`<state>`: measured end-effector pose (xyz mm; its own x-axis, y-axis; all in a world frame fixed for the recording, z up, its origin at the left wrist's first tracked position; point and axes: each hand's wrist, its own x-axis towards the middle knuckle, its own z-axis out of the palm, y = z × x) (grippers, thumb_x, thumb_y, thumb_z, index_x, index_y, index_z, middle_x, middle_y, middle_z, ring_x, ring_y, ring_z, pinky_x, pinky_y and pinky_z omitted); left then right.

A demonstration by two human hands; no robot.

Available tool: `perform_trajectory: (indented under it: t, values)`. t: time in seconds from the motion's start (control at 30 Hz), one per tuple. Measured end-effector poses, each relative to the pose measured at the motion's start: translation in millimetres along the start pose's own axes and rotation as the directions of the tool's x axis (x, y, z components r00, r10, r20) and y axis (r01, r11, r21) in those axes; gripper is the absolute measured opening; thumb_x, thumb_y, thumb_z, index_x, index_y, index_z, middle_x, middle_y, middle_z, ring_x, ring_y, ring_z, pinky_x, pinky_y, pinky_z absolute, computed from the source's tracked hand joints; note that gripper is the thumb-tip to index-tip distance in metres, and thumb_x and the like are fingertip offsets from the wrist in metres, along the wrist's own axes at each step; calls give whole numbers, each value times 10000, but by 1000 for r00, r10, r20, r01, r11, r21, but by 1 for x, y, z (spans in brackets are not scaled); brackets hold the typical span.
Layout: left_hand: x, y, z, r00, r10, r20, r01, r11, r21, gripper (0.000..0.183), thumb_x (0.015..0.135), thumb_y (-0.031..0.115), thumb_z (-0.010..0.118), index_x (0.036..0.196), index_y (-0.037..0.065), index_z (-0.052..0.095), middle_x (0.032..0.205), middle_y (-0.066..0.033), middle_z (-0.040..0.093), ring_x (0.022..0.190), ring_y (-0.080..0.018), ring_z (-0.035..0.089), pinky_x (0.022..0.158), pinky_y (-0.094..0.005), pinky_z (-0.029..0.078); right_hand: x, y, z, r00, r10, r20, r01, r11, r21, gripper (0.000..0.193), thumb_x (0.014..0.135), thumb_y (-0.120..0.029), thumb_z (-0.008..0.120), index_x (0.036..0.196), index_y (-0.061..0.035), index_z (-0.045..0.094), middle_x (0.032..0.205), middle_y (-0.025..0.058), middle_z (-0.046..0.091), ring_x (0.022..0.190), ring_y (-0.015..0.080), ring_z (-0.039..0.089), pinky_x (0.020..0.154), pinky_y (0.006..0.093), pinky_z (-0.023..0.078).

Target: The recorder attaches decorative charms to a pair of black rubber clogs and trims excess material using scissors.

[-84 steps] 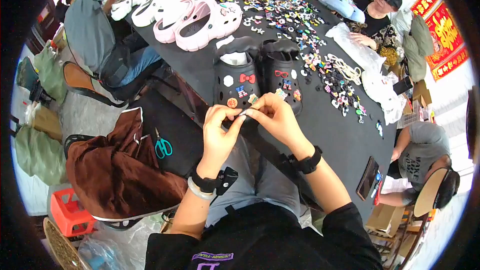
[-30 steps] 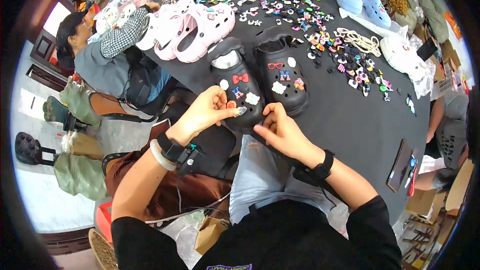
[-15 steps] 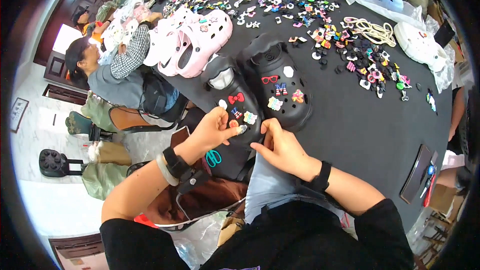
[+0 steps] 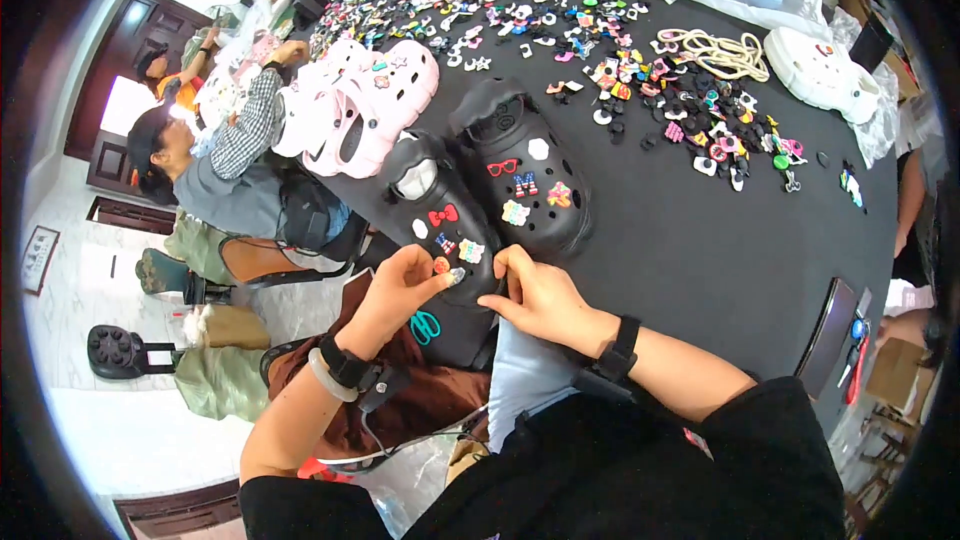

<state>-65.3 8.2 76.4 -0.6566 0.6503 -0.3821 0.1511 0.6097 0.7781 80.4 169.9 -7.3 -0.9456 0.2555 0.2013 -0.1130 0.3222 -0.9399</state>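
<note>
At the near edge of the black table (image 4: 700, 270), the left hand (image 4: 395, 295) pinches a small silvery charm (image 4: 456, 276) against the toe of the near black perforated foam clog (image 4: 440, 215). The right hand (image 4: 540, 295) closes on that toe's right side. A brown cardboard box (image 4: 893, 375) sits far right.

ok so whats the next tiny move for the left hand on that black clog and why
Probably press the small charm down into a hole: the left hand pinches it right at the near end of the black clog, and the right hand is braced on the clog's edge.
</note>
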Motion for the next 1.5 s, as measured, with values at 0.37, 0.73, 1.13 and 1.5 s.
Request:
perform_trajectory:
  t: [0.37,0.73,1.13,1.5]
  values:
    - [2,10,-7,752,659,35,-526,566,634,860,656,110,836,1387,11,393,1340,-189,441,1250,-346,434,1034,-409,364,-2,3,0,1000,-25,-18,26,999,22,410,810,-225,756,996,-73,424,563,72,525,484,220,549,485,336,416]
    - [28,26,-32,785,562,261,-582,523,623,1114,571,233,903,1439,-28,255,1406,-235,354,1318,-391,350,1103,-433,288,-5,-1,1,1000,20,-15,-20,999,30,404,813,-230,741,1023,-88,426,588,56,560,521,241,594,507,362,455]
    - [47,33,-28,942,243,231,-329,540,775,1199,510,385,932,1358,-90,232,1278,-324,389,1222,-458,399,1030,-478,337,-3,-13,3,968,-253,-3,247,949,-194,186,917,-247,577,1087,-176,604,698,99,669,608,299,654,534,418,515]
    - [63,28,-17,974,53,219,-215,507,835,1410,462,522,903,1446,-110,115,1483,-323,222,1402,-465,202,1112,-548,234,2,-10,4,982,-186,-21,181,973,-140,216,872,-283,653,1055,-171,623,577,139,599,538,345,625,491,446,505]
